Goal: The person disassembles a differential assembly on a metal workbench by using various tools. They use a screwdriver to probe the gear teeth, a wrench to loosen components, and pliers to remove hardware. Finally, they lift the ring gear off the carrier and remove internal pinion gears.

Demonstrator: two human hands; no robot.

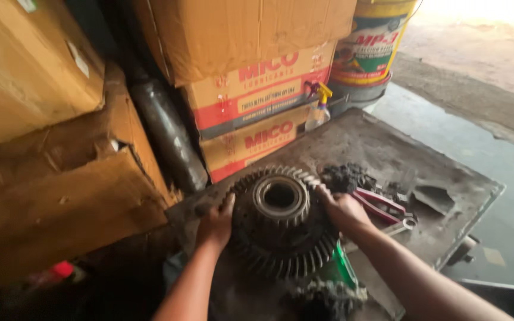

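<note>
- You are clasping a large toothed gear between both hands, your left hand and right hand each closing its grip on the rim.
- The gear is lying flat on the grimy metal desk.
- Just beyond your right grip, red-handled pliers are resting; cardboard boxes are standing behind.

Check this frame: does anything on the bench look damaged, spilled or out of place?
Nothing looks damaged. The large gear, gripped by the left hand and right hand, sits flat on the grimy metal table. A spray bottle stands upright by the cartons.
</note>
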